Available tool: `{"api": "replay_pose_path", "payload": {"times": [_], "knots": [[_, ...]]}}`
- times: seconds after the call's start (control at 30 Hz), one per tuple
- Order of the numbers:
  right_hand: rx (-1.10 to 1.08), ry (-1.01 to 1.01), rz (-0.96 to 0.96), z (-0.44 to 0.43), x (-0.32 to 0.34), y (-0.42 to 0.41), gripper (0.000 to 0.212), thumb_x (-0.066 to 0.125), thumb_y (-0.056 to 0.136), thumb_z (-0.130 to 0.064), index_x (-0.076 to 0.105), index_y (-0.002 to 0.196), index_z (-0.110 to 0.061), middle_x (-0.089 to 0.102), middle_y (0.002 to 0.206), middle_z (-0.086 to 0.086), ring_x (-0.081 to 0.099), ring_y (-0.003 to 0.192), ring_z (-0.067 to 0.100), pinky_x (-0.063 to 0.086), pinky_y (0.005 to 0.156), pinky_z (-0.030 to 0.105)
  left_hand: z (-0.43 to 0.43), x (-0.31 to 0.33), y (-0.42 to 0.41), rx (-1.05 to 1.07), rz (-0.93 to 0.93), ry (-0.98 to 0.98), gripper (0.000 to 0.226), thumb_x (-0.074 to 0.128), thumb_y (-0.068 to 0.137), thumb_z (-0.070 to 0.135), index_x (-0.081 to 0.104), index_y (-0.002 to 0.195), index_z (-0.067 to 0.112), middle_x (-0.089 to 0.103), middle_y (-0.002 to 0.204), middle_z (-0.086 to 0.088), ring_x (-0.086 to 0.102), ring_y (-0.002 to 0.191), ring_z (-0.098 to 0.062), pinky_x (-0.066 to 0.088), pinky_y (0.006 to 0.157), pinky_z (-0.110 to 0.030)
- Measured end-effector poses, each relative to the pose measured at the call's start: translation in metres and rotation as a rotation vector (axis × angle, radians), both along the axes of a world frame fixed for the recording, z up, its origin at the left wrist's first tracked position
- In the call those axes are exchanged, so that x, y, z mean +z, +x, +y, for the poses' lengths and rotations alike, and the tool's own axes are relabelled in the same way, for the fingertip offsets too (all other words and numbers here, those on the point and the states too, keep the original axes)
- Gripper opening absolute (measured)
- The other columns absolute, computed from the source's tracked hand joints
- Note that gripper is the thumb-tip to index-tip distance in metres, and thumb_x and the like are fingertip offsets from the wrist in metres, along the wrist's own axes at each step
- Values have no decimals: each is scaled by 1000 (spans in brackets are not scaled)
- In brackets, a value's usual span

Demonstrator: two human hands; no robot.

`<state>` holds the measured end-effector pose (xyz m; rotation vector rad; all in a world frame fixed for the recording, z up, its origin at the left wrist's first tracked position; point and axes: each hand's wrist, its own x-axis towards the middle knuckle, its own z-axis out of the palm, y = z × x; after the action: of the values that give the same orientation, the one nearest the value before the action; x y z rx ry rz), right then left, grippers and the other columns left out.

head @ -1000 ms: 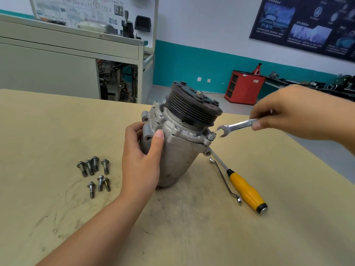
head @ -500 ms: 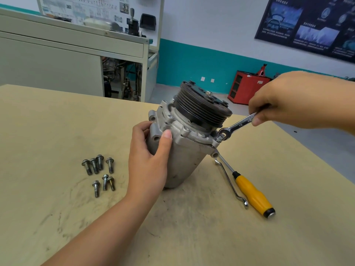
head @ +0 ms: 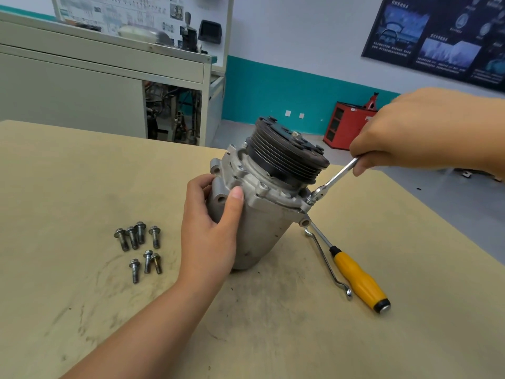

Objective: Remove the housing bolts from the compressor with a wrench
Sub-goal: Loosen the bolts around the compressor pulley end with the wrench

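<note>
Silver open-ended wrench: pinched at its far end by the right hand; shaft slopes down-left from that grip to the housing bolt.
Grey cast-metal compressor: tilted on the tan table, black pulley up, left hand wrapped round its body.
Nearer hand: right; bolt at the right corner of the flange.
Change: a second ago the wrench hung clear; now its head is on the bolt.

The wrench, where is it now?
Head view, right of centre: the right hand holds the wrench, its end on a bolt of the compressor.
</note>
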<state>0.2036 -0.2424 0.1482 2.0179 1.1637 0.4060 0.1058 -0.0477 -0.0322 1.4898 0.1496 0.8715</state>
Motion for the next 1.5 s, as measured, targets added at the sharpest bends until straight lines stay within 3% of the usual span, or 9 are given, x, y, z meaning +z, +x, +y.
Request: {"api": "replay_pose_path", "payload": {"times": [0.13,0.33,0.47,0.6,0.7,0.9,1.13,1.3,1.5], "knots": [[-13,-10,31,3,3,1,52,-9,63,-70,32,69,-39,60,90,-22,55,90,7,37,90,27,1,-3,2,9,3,13,12,57,88,42,47,95,47,60,98,25,57,90,3,40,71,-7],[-112,76,115,4,3,2,48,4,64,-75,37,66,-40,46,69,-20,45,74,5,24,59,14,1,-3,3,21,10,34,13,56,89,42,46,95,47,59,102,21,57,94,1,42,74,-10],[-167,80,140,5,-1,1,38,25,80,-70,40,64,-39,46,64,-18,42,65,0,27,54,14,0,-3,3,14,2,21,13,57,89,41,47,95,46,59,101,23,57,94,1,43,76,-12],[-166,49,123,6,1,-2,45,19,76,-73,42,65,-36,47,62,-17,42,62,-1,24,52,15,-1,-3,3,14,3,21,14,57,91,39,46,96,46,59,104,18,58,96,-5,43,78,-20],[-118,-15,70,7,0,-6,60,-5,62,-72,43,75,-38,52,72,-19,49,75,6,24,59,16,0,-2,2,12,7,21,13,56,90,40,46,95,47,59,102,21,57,93,0,43,75,-13],[-148,-19,87,16,-2,-13,86,-18,62,-70,54,96,-37,54,90,-20,53,95,7,23,90,30,0,-1,1,9,19,25,13,55,87,45,45,94,49,57,99,27,55,93,7,41,71,-5],[-104,-106,-16,30,4,-21,82,-18,59,-67,49,97,-39,47,94,-22,52,101,4,19,87,29,0,1,1,8,17,16,12,55,87,44,46,94,48,56,95,37,54,91,11,39,68,-3],[-161,-189,-207,30,19,-27,76,-22,57,-64,42,91,-43,34,74,-24,44,88,0,4,72,27,0,0,0,8,21,19,12,56,88,43,46,94,48,57,96,33,55,91,9,39,68,-3],[-202,-210,-219,35,14,-32,84,-21,59,-64,49,100,-42,46,88,-21,47,96,0,12,84,32,0,0,2,16,21,20,14,57,89,40,46,94,47,57,99,27,55,93,5,39,71,-5]]}}
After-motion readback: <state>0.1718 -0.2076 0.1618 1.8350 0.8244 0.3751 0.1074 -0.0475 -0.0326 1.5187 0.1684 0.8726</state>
